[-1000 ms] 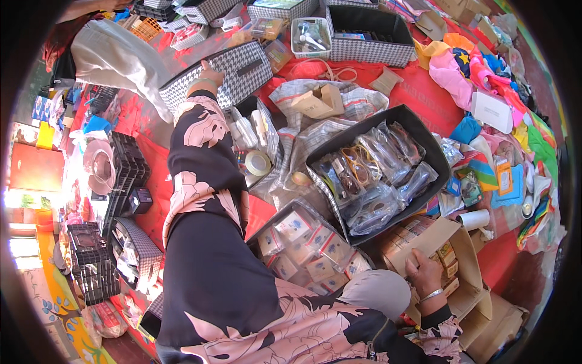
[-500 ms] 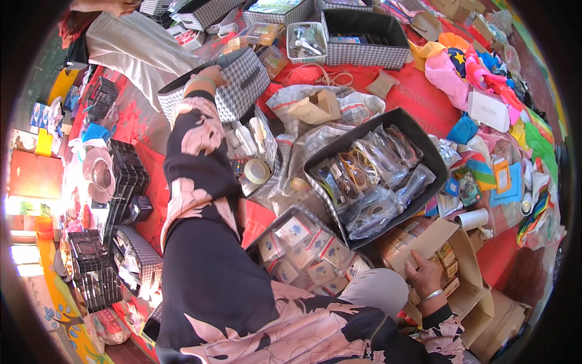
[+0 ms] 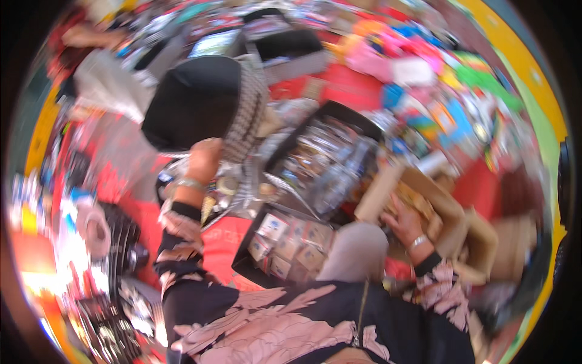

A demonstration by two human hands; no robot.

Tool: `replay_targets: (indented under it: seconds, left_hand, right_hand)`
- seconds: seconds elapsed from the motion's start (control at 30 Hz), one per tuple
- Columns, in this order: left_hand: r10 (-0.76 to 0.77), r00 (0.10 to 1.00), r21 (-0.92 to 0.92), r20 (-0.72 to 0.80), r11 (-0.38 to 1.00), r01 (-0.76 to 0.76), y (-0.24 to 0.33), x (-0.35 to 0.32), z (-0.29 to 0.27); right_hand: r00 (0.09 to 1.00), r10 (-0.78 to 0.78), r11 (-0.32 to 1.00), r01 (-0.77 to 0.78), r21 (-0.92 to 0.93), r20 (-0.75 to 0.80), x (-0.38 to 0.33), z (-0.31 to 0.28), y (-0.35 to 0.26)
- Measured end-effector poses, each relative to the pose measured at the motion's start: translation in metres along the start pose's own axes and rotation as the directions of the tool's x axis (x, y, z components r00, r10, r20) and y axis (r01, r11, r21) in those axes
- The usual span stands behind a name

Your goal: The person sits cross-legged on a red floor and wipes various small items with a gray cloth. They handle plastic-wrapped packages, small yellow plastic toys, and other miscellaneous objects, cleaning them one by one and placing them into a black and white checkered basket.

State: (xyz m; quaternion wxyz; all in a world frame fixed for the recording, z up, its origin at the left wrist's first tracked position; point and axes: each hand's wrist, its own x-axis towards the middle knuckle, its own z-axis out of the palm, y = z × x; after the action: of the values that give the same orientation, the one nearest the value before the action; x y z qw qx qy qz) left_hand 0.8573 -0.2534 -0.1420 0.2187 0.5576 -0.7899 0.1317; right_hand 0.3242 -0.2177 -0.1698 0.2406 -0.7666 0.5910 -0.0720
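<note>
My left hand (image 3: 206, 159) grips the near edge of a grey-and-white patterned storage box (image 3: 250, 109). The box is raised and tilted, its black inside facing me, with nothing seen in it. My right hand (image 3: 405, 225) is at the near side of an open cardboard box (image 3: 448, 209), next to its left flap. Its fingers are apart with nothing seen in them, though the picture is smeared. Brown packets (image 3: 424, 203) lie inside that cardboard box. Between my hands stand a black box (image 3: 348, 115) of clear-wrapped items and a smaller black box (image 3: 257, 218) of small clear packets.
A red cloth (image 3: 227, 246) covers much of the floor. Colourful goods (image 3: 418, 103) are heaped at the far right. Black crates (image 3: 118, 233) stand at left. More patterned boxes (image 3: 297, 64) sit at the back. Another person's arm (image 3: 91, 37) shows at the far left.
My left hand has drawn the patterned storage box up and toward me, tipping its inside into view. My right hand has stayed by the cardboard box, its fingers more spread. The view has swung right.
</note>
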Motion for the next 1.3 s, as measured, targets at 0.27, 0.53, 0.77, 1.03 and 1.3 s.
replay_targets:
  seconds: [0.27,0.53,0.77,1.03,1.3]
  left_hand:
    - [0.449,0.880,-0.186,-0.153,0.862,-0.472,0.212,0.090,-0.100]
    - [0.753,0.532,-0.236,-0.386,0.477,-0.847,0.440,0.142,-0.129]
    - [0.806,0.363,-0.433,-0.467,0.149,-0.889,0.651,0.178,-0.065]
    - [0.939,0.343,-0.541,0.016,0.297,-0.787,0.790,0.152,0.063]
    - [0.936,0.340,-0.560,0.088,0.328,-0.761,0.794,0.160,0.047]
  right_hand:
    - [0.903,0.378,0.926,-0.370,0.076,-0.204,-0.230,-0.073,0.034]
    - [0.698,0.602,0.798,-0.534,0.280,-0.388,-0.434,-0.064,0.070]
    - [0.496,0.737,0.674,-0.589,0.445,-0.459,-0.498,-0.065,0.091]
    - [0.471,0.827,0.558,-0.615,0.557,-0.308,-0.516,-0.035,0.107]
    - [0.238,0.914,0.404,-0.482,0.778,-0.327,-0.574,0.008,0.111]
